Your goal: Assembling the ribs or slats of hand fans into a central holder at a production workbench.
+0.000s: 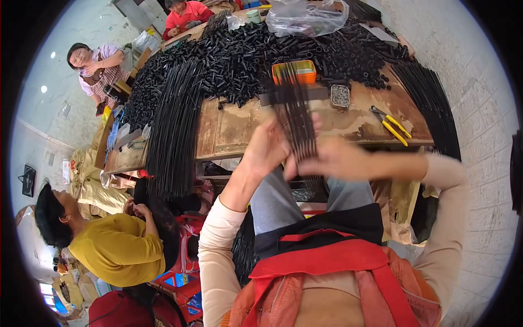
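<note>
A bundle of thin black rods is held upright in front of me, over my lap and the table's near edge. My left hand is closed round its left side. Against the lower right part of the bundle is my right hand, its fingers smeared by motion, so its grip does not show clearly. Just beyond the bundle sit an orange tub and a small clear box of tiny metal pieces. Yellow-handled pliers lie to the right on the wooden table.
A wide heap of short black tubes covers the far table. Long black rods overhang it at left and right. A plastic bag lies at the back. One person in yellow sits at my left; two others are farther off.
</note>
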A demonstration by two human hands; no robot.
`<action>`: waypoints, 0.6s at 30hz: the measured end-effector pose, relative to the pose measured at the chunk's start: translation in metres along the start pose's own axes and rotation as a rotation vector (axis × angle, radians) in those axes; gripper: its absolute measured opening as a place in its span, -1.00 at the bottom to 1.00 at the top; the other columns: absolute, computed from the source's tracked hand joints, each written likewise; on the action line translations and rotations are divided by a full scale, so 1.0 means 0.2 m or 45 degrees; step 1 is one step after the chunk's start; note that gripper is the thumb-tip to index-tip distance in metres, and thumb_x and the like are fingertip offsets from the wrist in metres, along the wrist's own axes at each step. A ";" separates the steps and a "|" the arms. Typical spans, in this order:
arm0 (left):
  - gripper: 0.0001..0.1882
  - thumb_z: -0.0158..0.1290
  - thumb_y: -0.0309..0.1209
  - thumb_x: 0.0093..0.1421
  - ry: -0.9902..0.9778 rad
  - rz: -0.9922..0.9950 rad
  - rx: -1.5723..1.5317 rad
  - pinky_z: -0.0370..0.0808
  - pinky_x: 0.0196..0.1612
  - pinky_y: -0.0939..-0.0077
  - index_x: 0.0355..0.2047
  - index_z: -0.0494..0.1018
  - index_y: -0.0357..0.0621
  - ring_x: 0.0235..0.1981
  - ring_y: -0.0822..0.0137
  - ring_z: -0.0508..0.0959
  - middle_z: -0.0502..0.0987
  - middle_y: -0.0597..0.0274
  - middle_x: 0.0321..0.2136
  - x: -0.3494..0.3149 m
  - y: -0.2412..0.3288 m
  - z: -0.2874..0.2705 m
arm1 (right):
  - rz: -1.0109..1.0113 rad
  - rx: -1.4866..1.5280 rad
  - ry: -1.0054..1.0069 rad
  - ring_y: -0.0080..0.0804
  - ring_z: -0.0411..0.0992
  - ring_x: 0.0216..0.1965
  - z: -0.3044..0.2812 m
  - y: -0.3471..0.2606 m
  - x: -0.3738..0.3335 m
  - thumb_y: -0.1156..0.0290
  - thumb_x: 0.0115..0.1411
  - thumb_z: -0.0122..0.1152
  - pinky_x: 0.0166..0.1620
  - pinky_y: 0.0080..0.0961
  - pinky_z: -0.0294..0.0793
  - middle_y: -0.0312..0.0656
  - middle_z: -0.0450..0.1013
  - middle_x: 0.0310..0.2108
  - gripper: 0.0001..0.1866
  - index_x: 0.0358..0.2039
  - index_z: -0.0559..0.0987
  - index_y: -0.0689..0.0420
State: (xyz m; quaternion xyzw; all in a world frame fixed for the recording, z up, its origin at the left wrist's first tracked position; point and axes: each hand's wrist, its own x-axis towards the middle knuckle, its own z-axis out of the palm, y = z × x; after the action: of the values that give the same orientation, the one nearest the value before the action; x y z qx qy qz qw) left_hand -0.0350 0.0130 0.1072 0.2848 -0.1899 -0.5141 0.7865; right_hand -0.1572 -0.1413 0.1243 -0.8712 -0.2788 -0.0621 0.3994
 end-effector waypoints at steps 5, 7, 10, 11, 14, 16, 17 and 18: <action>-0.42 -0.28 -0.02 0.40 0.321 -0.229 0.033 0.31 0.22 0.12 0.17 0.21 -0.29 0.13 0.05 0.40 0.39 -0.09 0.10 0.29 0.03 -0.33 | 0.486 0.635 -0.228 -0.55 0.52 -0.13 0.23 0.21 -0.11 0.40 0.27 0.12 0.01 -0.55 0.44 -0.22 0.59 -0.20 -0.78 -0.14 0.62 0.17; -0.47 -0.15 -0.12 0.37 -0.158 0.010 0.035 0.26 0.24 0.18 0.17 0.25 -0.28 0.17 0.05 0.36 0.37 -0.08 0.13 0.43 0.11 -0.52 | 0.478 0.546 -0.091 -0.53 0.52 -0.14 0.20 0.28 0.04 0.39 0.28 0.11 -0.01 -0.58 0.44 -0.23 0.59 -0.20 -0.77 -0.13 0.61 0.20; -0.57 0.05 -0.38 0.25 0.406 0.520 0.418 0.33 0.17 0.39 0.11 0.33 -0.25 0.06 0.27 0.46 0.47 0.08 0.02 0.37 0.09 -0.70 | 0.430 0.546 -0.058 -0.47 0.53 -0.23 0.18 0.45 0.11 0.31 0.29 0.08 -0.12 -0.53 0.44 -0.18 0.58 -0.24 -0.75 -0.08 0.59 0.08; -0.55 0.10 -0.45 0.21 0.314 0.392 0.458 0.36 0.16 0.41 0.11 0.35 -0.27 0.02 0.27 0.49 0.49 0.06 0.01 0.27 0.08 -0.63 | 0.365 0.524 0.014 -0.41 0.53 -0.29 0.24 0.54 0.06 0.33 0.29 0.09 -0.17 -0.50 0.44 -0.16 0.58 -0.26 -0.74 -0.06 0.59 0.05; -0.74 0.19 -0.49 0.13 0.354 -0.017 1.172 0.48 -0.06 0.49 -0.15 0.55 -0.30 -0.21 0.43 0.57 0.61 0.18 -0.22 -0.03 0.03 -0.36 | 0.318 0.522 0.069 -0.33 0.52 -0.31 0.26 0.62 0.03 0.36 0.26 0.12 -0.18 -0.48 0.44 -0.13 0.57 -0.26 -0.71 -0.01 0.56 0.06; -0.79 0.20 -0.56 0.11 0.280 0.066 1.239 0.51 -0.13 0.52 -0.21 0.58 -0.34 -0.27 0.44 0.58 0.62 0.16 -0.24 -0.12 -0.02 -0.20 | 0.375 0.394 0.108 -0.18 0.54 -0.29 0.28 0.60 0.05 0.38 0.24 0.14 -0.19 -0.43 0.45 -0.08 0.56 -0.26 -0.67 0.03 0.52 0.07; -0.78 0.16 -0.61 0.13 0.418 0.210 1.264 0.53 -0.14 0.52 -0.18 0.56 -0.36 -0.27 0.42 0.59 0.62 0.12 -0.22 -0.13 -0.03 -0.10 | 0.319 0.332 0.145 -0.32 0.55 -0.20 0.25 0.56 0.06 0.46 0.24 0.13 -0.13 -0.43 0.47 0.02 0.53 -0.25 -0.76 -0.08 0.55 0.19; -0.76 0.12 -0.66 0.14 0.553 0.367 1.296 0.55 -0.15 0.53 -0.15 0.54 -0.38 -0.28 0.40 0.60 0.61 0.07 -0.20 -0.12 -0.02 -0.01 | 0.310 0.362 0.147 -0.29 0.56 -0.19 0.22 0.54 0.06 0.48 0.23 0.15 -0.14 -0.43 0.47 0.02 0.54 -0.26 -0.78 -0.12 0.56 0.19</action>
State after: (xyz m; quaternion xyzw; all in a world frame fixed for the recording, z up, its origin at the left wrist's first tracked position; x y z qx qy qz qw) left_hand -0.0457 0.0335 0.1039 0.6979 -0.2845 -0.1753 0.6334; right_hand -0.0951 -0.1610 0.0275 -0.8284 -0.1539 -0.0231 0.5381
